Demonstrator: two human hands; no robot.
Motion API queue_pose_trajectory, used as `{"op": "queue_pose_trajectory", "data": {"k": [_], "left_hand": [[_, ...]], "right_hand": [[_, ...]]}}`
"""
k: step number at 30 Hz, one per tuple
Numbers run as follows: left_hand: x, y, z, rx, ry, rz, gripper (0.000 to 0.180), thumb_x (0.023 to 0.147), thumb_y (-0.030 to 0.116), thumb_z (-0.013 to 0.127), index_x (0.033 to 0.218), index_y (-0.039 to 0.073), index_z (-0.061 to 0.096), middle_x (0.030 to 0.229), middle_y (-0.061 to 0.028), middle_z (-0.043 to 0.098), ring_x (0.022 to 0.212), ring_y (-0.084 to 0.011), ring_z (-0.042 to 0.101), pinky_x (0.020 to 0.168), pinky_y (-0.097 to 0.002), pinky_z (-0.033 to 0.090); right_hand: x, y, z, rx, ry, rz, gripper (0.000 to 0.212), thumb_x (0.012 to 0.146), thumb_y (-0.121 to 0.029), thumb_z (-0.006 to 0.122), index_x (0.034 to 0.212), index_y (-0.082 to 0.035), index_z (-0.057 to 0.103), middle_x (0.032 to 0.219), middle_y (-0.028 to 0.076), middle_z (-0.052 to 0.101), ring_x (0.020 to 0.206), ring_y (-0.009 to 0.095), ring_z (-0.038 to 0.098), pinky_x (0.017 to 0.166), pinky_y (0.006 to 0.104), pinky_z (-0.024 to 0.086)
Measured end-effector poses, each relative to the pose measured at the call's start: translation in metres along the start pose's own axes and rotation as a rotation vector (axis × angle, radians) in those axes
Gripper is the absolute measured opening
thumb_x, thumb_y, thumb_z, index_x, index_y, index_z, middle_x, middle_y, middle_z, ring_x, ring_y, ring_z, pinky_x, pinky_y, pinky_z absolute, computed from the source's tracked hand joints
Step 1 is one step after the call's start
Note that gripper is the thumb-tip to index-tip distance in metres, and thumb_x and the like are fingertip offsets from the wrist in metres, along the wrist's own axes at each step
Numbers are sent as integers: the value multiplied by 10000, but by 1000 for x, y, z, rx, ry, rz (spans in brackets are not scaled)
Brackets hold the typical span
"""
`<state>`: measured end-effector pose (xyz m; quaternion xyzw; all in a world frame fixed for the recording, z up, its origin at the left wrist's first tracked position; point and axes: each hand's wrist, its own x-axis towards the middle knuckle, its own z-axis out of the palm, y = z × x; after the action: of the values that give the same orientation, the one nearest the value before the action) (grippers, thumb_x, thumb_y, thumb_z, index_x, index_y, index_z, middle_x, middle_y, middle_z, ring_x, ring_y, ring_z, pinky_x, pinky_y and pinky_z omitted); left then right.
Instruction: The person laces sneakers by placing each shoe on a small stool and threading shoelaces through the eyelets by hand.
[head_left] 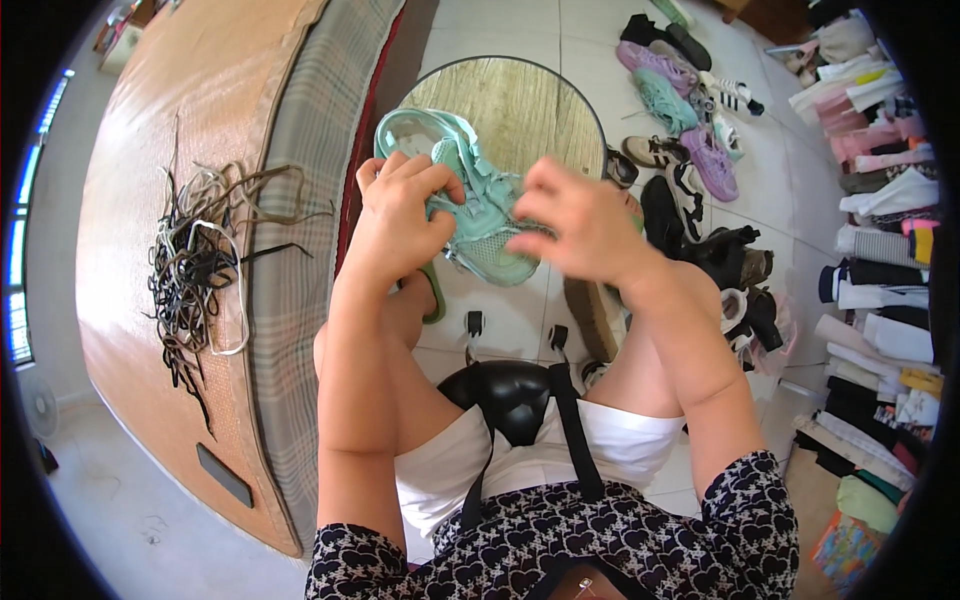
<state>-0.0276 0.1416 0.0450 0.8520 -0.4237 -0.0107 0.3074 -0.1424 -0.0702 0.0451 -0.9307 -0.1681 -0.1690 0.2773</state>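
A mint-green sneaker (490, 250) with mesh at the toe rests on a round stool with a wood-grain top (535, 105), its toe pointing toward me. My left hand (400, 205) is closed on the shoe's left side, fingers curled around the upper near the lacing. At the shoe's right side hovers my right hand (585, 220), blurred by motion. Its thumb and bent fingers stand apart, and I make out nothing between them. The hands partly cover the sneaker's sides and lacing.
To the left, a tangled heap of shoelaces (195, 280) lies on a mat-covered bed (150, 120), with a dark flat object (225, 475) nearer me. Many shoes, including a purple sneaker (710, 165), cover the floor at right. Folded clothes (885, 300) line the far right.
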Motion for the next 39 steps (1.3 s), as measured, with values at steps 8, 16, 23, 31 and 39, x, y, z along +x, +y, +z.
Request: {"op": "queue_pose_trajectory", "data": {"k": [8, 16, 23, 31, 39], "left_hand": [[0, 3, -6, -21, -75, -39, 194, 646, 11, 584, 827, 62, 634, 767, -53, 539, 887, -238, 527, 1040, -417, 290], [8, 5, 0, -17, -79, -9, 168, 650, 21, 599, 809, 60, 634, 752, -53, 546, 865, -234, 527, 1025, -403, 294], [7, 2, 7, 7, 5, 32, 125, 655, 38, 600, 762, 84, 647, 725, -49, 564, 839, -251, 545, 980, -466, 321], [3, -1, -3, 18, -78, -4, 144, 635, 31, 593, 776, 54, 608, 753, -47, 542, 851, -235, 524, 1002, -403, 309], [3, -1, 1, 30, -68, 1, 127, 635, 29, 589, 759, 49, 610, 738, -51, 528, 850, -235, 523, 1008, -410, 309]], "right_hand": [[3, 25, -2, -170, 58, 151, 149, 884, -189, 664, 878, -67, 578, 903, 100, 535, 793, 308, 617, 668, 427, 513], [-23, 91, -26, -324, 704, 481, 185, 920, -203, 687, 927, -59, 570, 946, 101, 534, 755, 269, 569, 659, 369, 487], [0, 11, 18, -61, 121, 31, 235, 796, -155, 768, 924, -90, 581, 992, 56, 516, 745, 226, 603, 600, 339, 518], [-1, 62, -31, -380, 488, 288, 153, 885, -157, 674, 920, -38, 583, 1014, 115, 535, 864, 335, 598, 732, 431, 503], [-14, 74, -24, -18, 696, 422, 129, 962, -148, 620, 931, -31, 577, 972, 106, 564, 782, 230, 575, 698, 330, 487]]}}
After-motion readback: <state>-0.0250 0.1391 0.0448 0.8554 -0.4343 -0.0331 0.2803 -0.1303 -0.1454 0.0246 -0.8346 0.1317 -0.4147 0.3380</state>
